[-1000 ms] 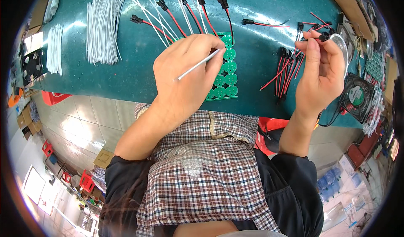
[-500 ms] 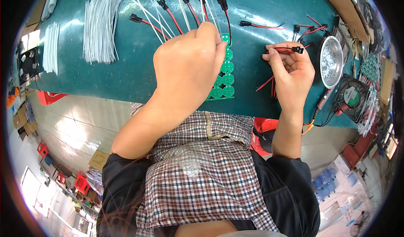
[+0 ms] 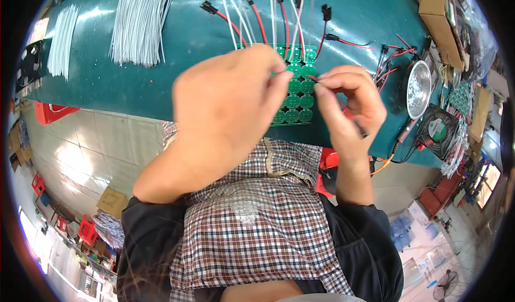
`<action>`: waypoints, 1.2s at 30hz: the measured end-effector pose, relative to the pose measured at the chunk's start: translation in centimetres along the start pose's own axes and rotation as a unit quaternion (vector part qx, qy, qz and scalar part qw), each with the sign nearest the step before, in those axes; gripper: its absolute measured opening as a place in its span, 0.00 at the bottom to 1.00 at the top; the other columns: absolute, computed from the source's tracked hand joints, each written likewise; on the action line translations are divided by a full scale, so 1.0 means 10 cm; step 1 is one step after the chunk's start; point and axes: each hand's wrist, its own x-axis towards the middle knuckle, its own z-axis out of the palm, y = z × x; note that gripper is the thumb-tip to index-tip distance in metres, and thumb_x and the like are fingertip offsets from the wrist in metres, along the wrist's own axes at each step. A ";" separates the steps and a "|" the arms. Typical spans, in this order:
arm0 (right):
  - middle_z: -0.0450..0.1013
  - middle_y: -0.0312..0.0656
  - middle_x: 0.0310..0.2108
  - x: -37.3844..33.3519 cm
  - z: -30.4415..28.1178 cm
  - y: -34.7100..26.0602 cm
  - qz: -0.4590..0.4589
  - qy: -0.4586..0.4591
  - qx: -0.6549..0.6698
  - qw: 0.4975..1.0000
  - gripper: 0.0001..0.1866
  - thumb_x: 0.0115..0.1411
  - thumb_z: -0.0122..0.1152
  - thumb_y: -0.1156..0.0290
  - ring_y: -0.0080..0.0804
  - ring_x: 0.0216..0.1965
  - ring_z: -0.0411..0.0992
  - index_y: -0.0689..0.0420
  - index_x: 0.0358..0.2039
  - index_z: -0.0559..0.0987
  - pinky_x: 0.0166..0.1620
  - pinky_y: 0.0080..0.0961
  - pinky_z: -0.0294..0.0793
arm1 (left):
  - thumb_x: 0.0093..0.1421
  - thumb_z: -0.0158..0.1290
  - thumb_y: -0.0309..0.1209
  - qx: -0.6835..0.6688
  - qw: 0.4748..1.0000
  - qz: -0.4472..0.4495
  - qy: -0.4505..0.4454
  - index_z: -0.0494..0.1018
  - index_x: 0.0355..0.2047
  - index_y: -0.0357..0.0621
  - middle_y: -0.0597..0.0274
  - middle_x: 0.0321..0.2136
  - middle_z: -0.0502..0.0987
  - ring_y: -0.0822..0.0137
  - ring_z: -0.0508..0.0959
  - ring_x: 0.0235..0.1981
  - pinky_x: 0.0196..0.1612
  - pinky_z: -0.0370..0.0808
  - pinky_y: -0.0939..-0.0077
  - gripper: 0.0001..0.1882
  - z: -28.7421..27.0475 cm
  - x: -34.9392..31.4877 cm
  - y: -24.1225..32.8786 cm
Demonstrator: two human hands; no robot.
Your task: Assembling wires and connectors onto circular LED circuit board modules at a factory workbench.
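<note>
A green circuit board panel (image 3: 301, 101) of small rounded units lies on the table, partly covered by my left hand (image 3: 228, 95). That hand is closed, thumb and forefinger pinched over the board; anything between the tips is hidden. In my right hand (image 3: 354, 100), at the panel's right side, is a red-and-black connector cable. Its wire end points toward the board and its black plug (image 3: 360, 130) lies in the palm. Along the panel's far rows, several cables with black connectors (image 3: 326, 13) and several thin white wires (image 3: 274, 17) stick out away from me.
Bundles of white wires (image 3: 140, 23) lie at the far left. A loose connector cable (image 3: 348, 42) rests right of the panel. Farther right are a cable pile (image 3: 391, 57), a metal bowl (image 3: 418, 90), a soldering iron (image 3: 405, 131) and a black fan (image 3: 437, 125).
My right hand has come left to the panel with its cable, whose wire end now points at the board. My left hand has shifted off the far rows, uncovering more. The whole view has shifted slightly.
</note>
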 end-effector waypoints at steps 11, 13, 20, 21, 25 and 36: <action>0.77 0.42 0.29 -0.06 0.56 -0.06 0.003 -0.057 -0.002 0.998 0.10 0.51 0.67 0.86 0.26 0.28 0.77 0.62 0.33 0.78 0.33 0.20 0.77 | 0.63 0.56 0.50 0.411 0.849 -0.303 0.135 0.82 0.43 0.52 0.60 0.35 0.84 0.62 0.83 0.37 0.41 0.76 0.72 0.18 -1.88 -0.22 -2.54; 0.78 0.42 0.29 -0.06 0.59 -0.06 0.012 -0.056 -0.009 0.998 0.09 0.51 0.67 0.85 0.26 0.28 0.77 0.62 0.33 0.78 0.33 0.19 0.77 | 0.64 0.56 0.49 0.424 0.858 -0.263 0.120 0.81 0.45 0.48 0.61 0.35 0.83 0.64 0.82 0.37 0.41 0.75 0.73 0.20 -2.17 -0.41 -3.22; 0.78 0.41 0.33 -0.09 0.56 -0.08 0.033 -0.065 -0.028 0.997 0.07 0.54 0.64 0.87 0.21 0.31 0.73 0.64 0.33 0.78 0.36 0.17 0.73 | 0.64 0.56 0.48 0.315 0.895 -0.303 0.088 0.80 0.41 0.44 0.63 0.29 0.80 0.69 0.78 0.32 0.42 0.73 0.75 0.20 -2.18 -0.29 -3.16; 0.78 0.41 0.33 -0.09 0.56 -0.07 0.032 -0.064 -0.034 0.997 0.07 0.54 0.64 0.86 0.21 0.31 0.73 0.64 0.33 0.78 0.36 0.17 0.72 | 0.64 0.57 0.47 0.324 0.885 -0.324 0.086 0.80 0.40 0.43 0.63 0.29 0.80 0.70 0.78 0.32 0.41 0.73 0.76 0.19 -2.15 -0.25 -3.05; 0.78 0.41 0.32 -0.09 0.57 -0.08 0.027 -0.064 -0.040 0.997 0.07 0.54 0.64 0.86 0.21 0.30 0.73 0.64 0.32 0.77 0.36 0.17 0.72 | 0.64 0.58 0.46 0.464 0.844 -0.228 0.146 0.80 0.41 0.42 0.63 0.29 0.80 0.72 0.78 0.32 0.39 0.73 0.76 0.18 -2.05 -0.30 -2.89; 0.77 0.39 0.31 -0.04 0.58 -0.12 0.029 -0.075 -0.054 0.995 0.06 0.54 0.66 0.85 0.19 0.28 0.72 0.65 0.31 0.77 0.34 0.16 0.71 | 0.61 0.62 0.38 0.013 0.961 -0.275 0.016 0.80 0.39 0.40 0.70 0.26 0.79 0.81 0.74 0.27 0.29 0.67 0.85 0.14 -1.19 0.03 -1.62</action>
